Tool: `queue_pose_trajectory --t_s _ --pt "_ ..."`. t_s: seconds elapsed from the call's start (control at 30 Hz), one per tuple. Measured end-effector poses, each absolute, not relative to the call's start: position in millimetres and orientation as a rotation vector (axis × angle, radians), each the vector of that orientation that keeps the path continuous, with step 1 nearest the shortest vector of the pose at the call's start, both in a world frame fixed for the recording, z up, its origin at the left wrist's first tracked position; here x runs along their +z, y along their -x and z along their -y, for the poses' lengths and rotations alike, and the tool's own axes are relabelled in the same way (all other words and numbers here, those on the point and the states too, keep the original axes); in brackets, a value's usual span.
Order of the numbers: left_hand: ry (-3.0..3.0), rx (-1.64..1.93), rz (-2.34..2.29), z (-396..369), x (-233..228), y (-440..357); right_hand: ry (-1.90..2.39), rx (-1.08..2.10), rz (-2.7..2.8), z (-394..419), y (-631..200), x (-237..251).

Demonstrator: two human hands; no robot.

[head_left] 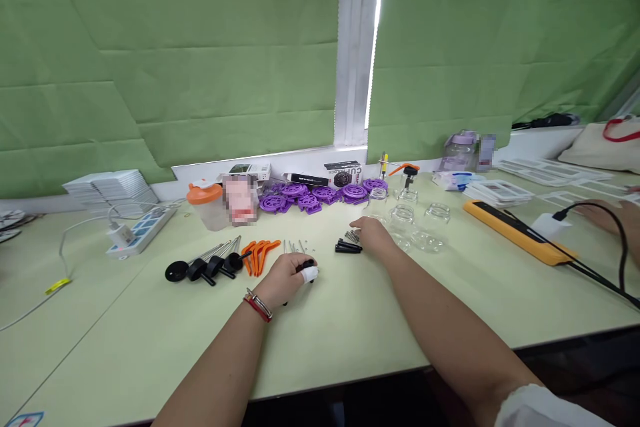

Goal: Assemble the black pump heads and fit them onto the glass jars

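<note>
A: Take the purple wheels (320, 195) at the back of the worktop (350, 327) as the marker. What lies farthest left of them?

B: A white power strip (143, 230), then an orange-lidded cup (205, 203). Nearer the person than the wheels, to their left, sit black-capped rods (205, 267) and orange clips (259, 255).

A: And the left hand (290, 277)?

B: It rests on the worktop in front of the wheels, grip closed around a small black part (306, 265); one finger wears a white cover.

A: The right hand (371, 235)?

B: In front of the wheels' right end, palm down, fingers loosely curled beside black pieces (347, 247) and a spring (353, 235). Whether it grips anything, I cannot tell.

A: Further right?

B: Clear glass jars (403, 217) just beside that hand, then an orange-edged bar (520, 232), well apart.
</note>
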State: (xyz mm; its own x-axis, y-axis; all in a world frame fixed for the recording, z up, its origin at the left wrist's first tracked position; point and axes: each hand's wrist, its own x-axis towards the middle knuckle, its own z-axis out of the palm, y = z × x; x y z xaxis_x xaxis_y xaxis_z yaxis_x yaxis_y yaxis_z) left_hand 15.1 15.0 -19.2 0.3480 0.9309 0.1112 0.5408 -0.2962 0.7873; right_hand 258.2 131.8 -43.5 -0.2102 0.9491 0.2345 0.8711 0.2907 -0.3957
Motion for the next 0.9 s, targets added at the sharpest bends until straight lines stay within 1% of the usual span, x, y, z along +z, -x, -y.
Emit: queue_pose_trajectory --t_s 0.43,0.9 --pt "-1.994 0.743 -1.281 -16 -20 -15 1.733 0.173 2.327 -131 -251 -43" --pt "-1.957 0.755 -1.276 -14 -18 -15 1.898 0.161 2.24 -136 -247 -43"
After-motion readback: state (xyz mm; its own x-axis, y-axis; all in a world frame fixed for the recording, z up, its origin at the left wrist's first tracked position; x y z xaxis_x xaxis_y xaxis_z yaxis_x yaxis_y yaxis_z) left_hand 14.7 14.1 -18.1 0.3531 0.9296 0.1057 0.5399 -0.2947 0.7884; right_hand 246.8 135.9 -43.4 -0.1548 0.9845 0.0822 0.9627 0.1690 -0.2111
